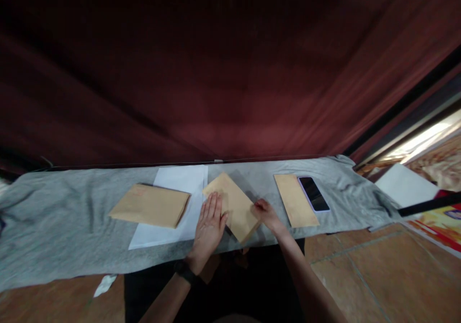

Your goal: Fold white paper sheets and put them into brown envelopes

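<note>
A tan paper envelope [236, 203] lies turned at an angle in front of me on the grey cloth. My left hand [212, 217] rests flat over its left side with the fingers stretched out. At its right corner my right hand [263, 211] is closed, with the fingertips pinching the envelope's edge. Left of my hands, white paper sheets [154, 236] lie under a pile of tan envelopes [151, 205]. To the right, another tan envelope [295, 203] lies partly beneath a phone [314, 194] with a dark screen.
A grey cloth [72, 217] covers the long, narrow table. Dark red curtain [230, 97] hangs right behind it. Beyond the right end are a white sheet [406, 184] and a colourful printed box [442, 224]. A white scrap [105, 284] lies on the tiled floor.
</note>
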The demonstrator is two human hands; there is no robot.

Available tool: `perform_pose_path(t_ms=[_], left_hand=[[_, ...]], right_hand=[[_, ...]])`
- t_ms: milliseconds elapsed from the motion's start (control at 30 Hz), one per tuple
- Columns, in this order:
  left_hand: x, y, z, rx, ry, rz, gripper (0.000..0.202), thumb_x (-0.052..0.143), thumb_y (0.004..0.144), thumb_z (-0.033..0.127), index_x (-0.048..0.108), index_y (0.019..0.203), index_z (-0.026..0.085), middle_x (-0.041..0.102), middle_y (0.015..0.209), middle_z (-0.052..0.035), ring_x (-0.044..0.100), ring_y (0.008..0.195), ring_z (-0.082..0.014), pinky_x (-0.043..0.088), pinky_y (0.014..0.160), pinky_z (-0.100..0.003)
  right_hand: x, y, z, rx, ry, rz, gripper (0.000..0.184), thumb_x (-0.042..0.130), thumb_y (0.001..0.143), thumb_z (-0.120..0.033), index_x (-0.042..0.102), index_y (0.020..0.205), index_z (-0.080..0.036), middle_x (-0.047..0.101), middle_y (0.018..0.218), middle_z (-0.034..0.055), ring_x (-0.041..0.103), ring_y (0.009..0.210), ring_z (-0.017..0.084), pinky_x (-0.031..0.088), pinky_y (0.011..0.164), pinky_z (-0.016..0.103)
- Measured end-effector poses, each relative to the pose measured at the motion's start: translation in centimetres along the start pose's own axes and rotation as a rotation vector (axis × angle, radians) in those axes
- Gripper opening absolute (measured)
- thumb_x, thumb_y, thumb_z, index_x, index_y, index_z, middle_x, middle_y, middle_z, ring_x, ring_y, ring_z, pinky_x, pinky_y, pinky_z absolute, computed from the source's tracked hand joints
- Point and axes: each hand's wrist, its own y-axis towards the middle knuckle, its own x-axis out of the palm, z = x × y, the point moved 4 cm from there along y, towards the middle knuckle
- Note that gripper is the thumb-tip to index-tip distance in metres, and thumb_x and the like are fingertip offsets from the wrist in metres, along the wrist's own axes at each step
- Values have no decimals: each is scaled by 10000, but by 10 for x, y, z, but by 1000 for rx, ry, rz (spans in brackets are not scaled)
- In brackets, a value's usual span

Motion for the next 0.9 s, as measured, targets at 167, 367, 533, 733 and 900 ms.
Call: perform_pose_path(t_ms=[167, 367, 533, 733, 900], left_hand=[[27, 25, 28, 101, -67, -87, 620, 326, 1042, 337, 179, 1608, 132, 300, 1647, -138, 258, 1532, -257, 308, 1224, -481], [69, 60, 40, 134, -61, -169, 598, 327, 1036, 392, 309, 1570, 125, 350, 1623, -144, 282, 1522, -282, 293, 1218, -504], [82, 93, 38, 186, -21, -199, 562, 321, 1030, 389, 378, 1543, 166, 390, 1611, -102, 301, 1514, -263, 207, 1246, -511], [92, 109, 33, 235, -24, -202, 607, 341, 1010, 381, 306, 1579, 172, 374, 1621, -89, 277, 1524, -234, 161, 1260, -478], [94, 106, 34, 253, -41, -222, 596, 289, 1028, 389, 312, 1576, 156, 374, 1620, -93, 278, 1523, -222, 172, 1260, -453]], right_hand=[[0, -26, 24, 141, 130, 78, 375, 528, 852, -531, 601, 717, -189, 653, 640, 42, 626, 616, 190, 499, 561, 280], [15, -38, 28, 198, 125, 148, 328, 445, 879, -471, 594, 811, -187, 699, 755, 86, 672, 696, 212, 546, 652, 317], [17, -42, 15, 165, 58, 115, 158, 558, 862, -354, 624, 823, -216, 721, 765, 64, 700, 735, 229, 523, 660, 301], [18, -55, -2, 108, -401, 56, 102, 527, 980, -281, 616, 978, -229, 722, 748, 37, 721, 697, 215, 447, 606, 263], [16, -55, -4, 91, -498, 9, 94, 522, 995, -261, 607, 995, -223, 735, 783, 38, 719, 695, 201, 410, 589, 251]])
